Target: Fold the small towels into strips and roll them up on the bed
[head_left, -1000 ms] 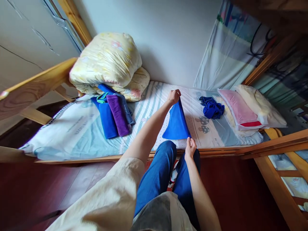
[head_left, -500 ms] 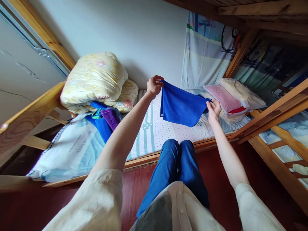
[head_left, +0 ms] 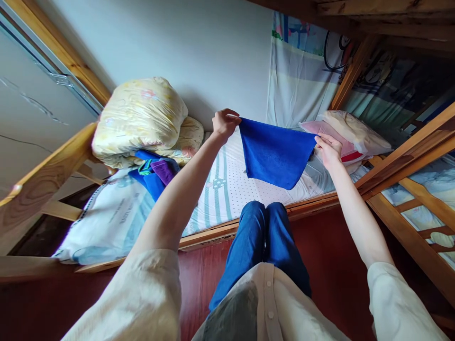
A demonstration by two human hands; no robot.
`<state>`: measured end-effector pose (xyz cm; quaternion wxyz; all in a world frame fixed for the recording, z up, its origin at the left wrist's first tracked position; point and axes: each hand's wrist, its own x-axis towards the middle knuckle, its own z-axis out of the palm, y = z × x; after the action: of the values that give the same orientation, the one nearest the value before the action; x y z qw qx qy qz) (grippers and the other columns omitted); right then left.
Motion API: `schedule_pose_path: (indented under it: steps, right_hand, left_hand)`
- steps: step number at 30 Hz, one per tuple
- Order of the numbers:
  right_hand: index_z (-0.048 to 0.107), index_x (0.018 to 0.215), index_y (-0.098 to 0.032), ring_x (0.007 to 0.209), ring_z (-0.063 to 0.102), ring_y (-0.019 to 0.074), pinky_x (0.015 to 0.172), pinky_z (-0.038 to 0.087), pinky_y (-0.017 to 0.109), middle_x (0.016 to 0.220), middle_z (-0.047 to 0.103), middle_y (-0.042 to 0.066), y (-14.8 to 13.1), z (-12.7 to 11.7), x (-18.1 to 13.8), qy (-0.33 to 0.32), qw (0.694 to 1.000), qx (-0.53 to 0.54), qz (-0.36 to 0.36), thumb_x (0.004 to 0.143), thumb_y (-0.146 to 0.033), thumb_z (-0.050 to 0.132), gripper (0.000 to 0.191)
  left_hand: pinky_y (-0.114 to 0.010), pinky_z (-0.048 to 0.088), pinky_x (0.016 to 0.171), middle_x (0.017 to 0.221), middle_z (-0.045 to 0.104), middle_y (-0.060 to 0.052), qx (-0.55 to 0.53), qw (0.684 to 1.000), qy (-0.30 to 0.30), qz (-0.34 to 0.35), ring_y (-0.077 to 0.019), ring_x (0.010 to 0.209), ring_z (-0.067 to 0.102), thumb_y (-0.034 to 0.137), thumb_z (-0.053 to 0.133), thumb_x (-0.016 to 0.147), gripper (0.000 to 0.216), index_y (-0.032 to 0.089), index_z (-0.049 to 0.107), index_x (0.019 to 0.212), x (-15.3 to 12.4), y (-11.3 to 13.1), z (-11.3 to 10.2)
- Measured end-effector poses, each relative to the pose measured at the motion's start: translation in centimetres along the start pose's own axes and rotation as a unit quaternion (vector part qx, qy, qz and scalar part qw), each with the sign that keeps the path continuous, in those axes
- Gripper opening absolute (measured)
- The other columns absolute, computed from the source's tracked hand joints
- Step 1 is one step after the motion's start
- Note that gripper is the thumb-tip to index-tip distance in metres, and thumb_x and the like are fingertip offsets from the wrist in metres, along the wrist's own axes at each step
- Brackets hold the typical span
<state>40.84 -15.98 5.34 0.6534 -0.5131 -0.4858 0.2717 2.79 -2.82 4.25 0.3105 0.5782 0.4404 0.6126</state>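
Observation:
A blue cloth [head_left: 275, 154] hangs stretched between my two hands, above the bed's mattress. My left hand [head_left: 226, 124] pinches its upper left corner. Its upper right corner is held by the fingertips of my right hand [head_left: 328, 147]. The top edge runs nearly straight, sloping down a little to the right, and the lower part drapes freely. Beneath it lies the white sheet [head_left: 227, 196] with green stripes and dots. A pile of blue and purple cloths [head_left: 156, 173] rests on the bed left of my left forearm.
A puffy yellow quilt [head_left: 140, 121] sits at the bed's left end, beside a white-and-blue pillow [head_left: 103, 227]. Bagged pink and cream bedding [head_left: 350, 132] lies at the right. Wooden bunk rails [head_left: 408, 156] cross on the right. A patterned curtain [head_left: 302, 80] hangs behind.
My right hand has moved right and slightly up, pulling the blue cloth's top edge wider and straighter. My left hand has shifted slightly left.

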Motion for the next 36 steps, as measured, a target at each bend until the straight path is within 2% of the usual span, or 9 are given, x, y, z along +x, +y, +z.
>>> schedule_pose_path:
  steps: [6, 10, 13, 19, 25, 29, 32, 34, 36]
  right_hand:
    - [0.080, 0.094, -0.023, 0.084, 0.071, 0.0149, 0.067, 0.056, 0.025, 0.097, 0.079, 0.002, 0.0, -0.5, -1.0, -0.027, 0.998, -0.015, 0.052, 0.064, -0.046, 0.099, 0.043]
    - [0.081, 0.092, -0.017, 0.086, 0.074, 0.0200, 0.064, 0.057, 0.029, 0.102, 0.078, 0.008, 1.6, 0.1, -1.6, -0.079, 0.993, -0.041, 0.076, 0.067, -0.043, 0.099, 0.041]
    - [0.080, 0.090, -0.015, 0.079, 0.073, 0.0189, 0.058, 0.057, 0.027, 0.099, 0.077, 0.009, 3.4, 1.2, -1.2, -0.090, 0.989, -0.049, 0.104, 0.071, -0.038, 0.098, 0.035]
    - [0.078, 0.090, -0.013, 0.071, 0.074, 0.0169, 0.058, 0.058, 0.027, 0.080, 0.074, 0.006, 7.8, 5.0, 1.6, -0.114, 0.981, -0.033, 0.151, 0.075, -0.026, 0.097, 0.027]
    - [0.076, 0.087, -0.012, 0.071, 0.076, 0.0180, 0.058, 0.057, 0.026, 0.073, 0.071, 0.005, 13.7, 11.0, 5.3, -0.147, 0.975, -0.022, 0.164, 0.078, -0.019, 0.094, 0.021]
    - [0.075, 0.092, -0.014, 0.077, 0.078, 0.0170, 0.064, 0.060, 0.025, 0.081, 0.074, 0.004, 17.4, 15.0, 7.5, -0.137, 0.984, -0.030, 0.113, 0.086, -0.032, 0.090, 0.023]
    - [0.075, 0.099, -0.017, 0.088, 0.079, 0.0153, 0.073, 0.061, 0.025, 0.092, 0.076, 0.003, 19.5, 16.8, 8.1, -0.127, 0.989, -0.026, 0.066, 0.094, -0.045, 0.079, 0.029]
    - [0.075, 0.100, -0.019, 0.095, 0.078, 0.0150, 0.080, 0.062, 0.026, 0.096, 0.076, 0.002, 20.4, 17.2, 7.5, -0.128, 0.991, -0.023, 0.044, 0.095, -0.049, 0.076, 0.030]
    - [0.074, 0.100, -0.020, 0.097, 0.076, 0.0156, 0.085, 0.063, 0.029, 0.097, 0.076, 0.003, 21.2, 16.8, 5.8, -0.135, 0.990, -0.024, 0.035, 0.092, -0.047, 0.080, 0.028]
  left_hand:
    - [-0.030, 0.061, 0.078, 0.081, 0.075, -0.005, -0.003, 0.999, -0.030, -0.043, -0.0213, 0.083, 0.075, 0.036, 0.090, 0.068, 0.033, 0.017, 0.070, 0.087, -2.3, -0.1, -2.6]
    - [-0.032, 0.064, 0.076, 0.080, 0.074, -0.005, 0.021, 0.994, -0.066, -0.079, -0.0226, 0.082, 0.077, 0.035, 0.089, 0.070, 0.035, 0.015, 0.069, 0.090, -3.7, -1.2, -5.2]
    - [-0.038, 0.065, 0.078, 0.082, 0.073, -0.006, 0.029, 0.988, -0.079, -0.132, -0.0270, 0.087, 0.079, 0.027, 0.088, 0.070, 0.033, 0.013, 0.070, 0.093, -4.3, -2.9, -6.7]
    - [-0.046, 0.067, 0.085, 0.081, 0.070, -0.007, 0.011, 0.975, -0.047, -0.219, -0.0318, 0.093, 0.081, 0.017, 0.085, 0.074, 0.025, 0.012, 0.067, 0.091, -4.4, -7.7, -8.1]
    - [-0.048, 0.067, 0.091, 0.077, 0.070, -0.006, 0.017, 0.963, 0.002, -0.268, -0.0291, 0.089, 0.080, 0.011, 0.083, 0.072, 0.021, 0.013, 0.066, 0.084, -2.3, -13.0, -7.9]
    - [-0.046, 0.064, 0.097, 0.085, 0.072, -0.006, 0.032, 0.972, 0.029, -0.231, -0.0270, 0.098, 0.079, 0.016, 0.079, 0.082, 0.018, 0.012, 0.064, 0.091, 0.4, -15.7, -8.2]
    - [-0.043, 0.060, 0.102, 0.096, 0.073, -0.006, 0.067, 0.982, 0.024, -0.173, -0.0246, 0.107, 0.076, 0.017, 0.071, 0.092, 0.016, 0.009, 0.063, 0.103, 1.3, -16.5, -9.4]
    - [-0.039, 0.059, 0.104, 0.099, 0.073, -0.006, 0.091, 0.988, 0.019, -0.127, -0.0228, 0.109, 0.075, 0.018, 0.071, 0.094, 0.018, 0.009, 0.063, 0.107, 0.5, -16.5, -10.5]
    - [-0.036, 0.060, 0.103, 0.100, 0.073, -0.005, 0.101, 0.991, 0.025, -0.085, -0.0219, 0.110, 0.075, 0.023, 0.077, 0.091, 0.020, 0.014, 0.066, 0.105, -1.7, -16.7, -11.4]
